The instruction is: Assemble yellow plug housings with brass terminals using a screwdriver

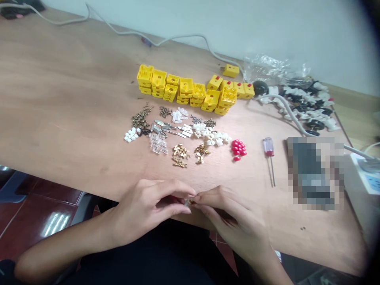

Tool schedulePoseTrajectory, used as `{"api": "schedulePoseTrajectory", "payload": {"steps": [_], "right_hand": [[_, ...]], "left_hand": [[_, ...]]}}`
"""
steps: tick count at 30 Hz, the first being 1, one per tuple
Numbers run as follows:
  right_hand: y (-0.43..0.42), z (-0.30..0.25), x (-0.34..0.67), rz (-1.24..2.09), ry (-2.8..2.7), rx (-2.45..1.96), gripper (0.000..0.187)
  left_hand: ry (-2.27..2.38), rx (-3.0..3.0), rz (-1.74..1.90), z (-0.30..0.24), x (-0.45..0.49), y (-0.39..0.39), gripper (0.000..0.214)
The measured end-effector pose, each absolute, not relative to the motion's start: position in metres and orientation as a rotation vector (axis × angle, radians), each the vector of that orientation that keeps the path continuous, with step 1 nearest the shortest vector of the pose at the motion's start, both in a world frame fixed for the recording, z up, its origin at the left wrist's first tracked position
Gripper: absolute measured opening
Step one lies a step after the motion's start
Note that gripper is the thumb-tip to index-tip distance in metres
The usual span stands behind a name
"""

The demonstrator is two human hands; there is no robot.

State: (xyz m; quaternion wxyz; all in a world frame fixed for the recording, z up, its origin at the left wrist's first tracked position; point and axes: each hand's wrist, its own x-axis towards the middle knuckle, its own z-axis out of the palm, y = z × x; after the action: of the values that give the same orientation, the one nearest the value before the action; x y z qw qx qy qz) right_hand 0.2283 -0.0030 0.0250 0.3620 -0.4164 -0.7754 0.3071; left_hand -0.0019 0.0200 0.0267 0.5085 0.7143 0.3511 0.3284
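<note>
Near the table's front edge, my left hand (148, 204) and my right hand (233, 215) meet fingertip to fingertip. A small transparent plastic piece (187, 203) is pinched in my left fingers. My right thumb and forefinger close on a small brass piece (192, 202) right against it. Fingers cover most of both parts. Just beyond my hands lie brass contacts (180, 152), more brass pieces (202, 151) and a heap of transparent plastic pieces (158, 143). Red caps (238, 149) sit to their right.
Stacked yellow housings (186, 87) stand farther back, with screws (141, 118), metal blades (163, 127) and white plastic parts (212, 134) before them. A screwdriver (269, 158) lies right, beside a pixelated object (311, 172). A cable (175, 37) runs along the wall; black-and-white plugs (305, 105) are piled back right.
</note>
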Motion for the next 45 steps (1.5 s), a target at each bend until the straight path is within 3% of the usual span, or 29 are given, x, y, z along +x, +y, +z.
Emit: {"api": "schedulePoseTrajectory", "payload": {"steps": [8, 18, 25, 28, 39, 45], "right_hand": [[0.0, 0.028, 0.228, 0.693, -2.006, -1.09, 0.013], [0.0, 0.028, 0.222, 0.636, -2.06, -1.196, 0.009], [0.008, 0.027, 0.213, 0.551, -2.264, -1.452, 0.039], [0.01, 0.025, 0.207, 0.471, -2.315, -1.514, 0.043], [0.009, 0.019, 0.207, 0.497, -2.149, -1.504, 0.016], [0.009, 0.017, 0.208, 0.49, -2.172, -1.454, 0.023]], "left_hand": [[0.767, 1.736, 0.753, 0.03, -0.006, 0.022, 0.031], [0.778, 1.71, 0.761, 0.029, -0.008, 0.023, 0.029], [0.775, 1.614, 0.754, 0.028, -0.011, 0.024, 0.025], [0.756, 1.619, 0.747, 0.027, -0.011, 0.024, 0.025], [0.746, 1.599, 0.772, 0.026, -0.011, 0.024, 0.024], [0.764, 1.591, 0.784, 0.025, -0.01, 0.024, 0.025]]}}
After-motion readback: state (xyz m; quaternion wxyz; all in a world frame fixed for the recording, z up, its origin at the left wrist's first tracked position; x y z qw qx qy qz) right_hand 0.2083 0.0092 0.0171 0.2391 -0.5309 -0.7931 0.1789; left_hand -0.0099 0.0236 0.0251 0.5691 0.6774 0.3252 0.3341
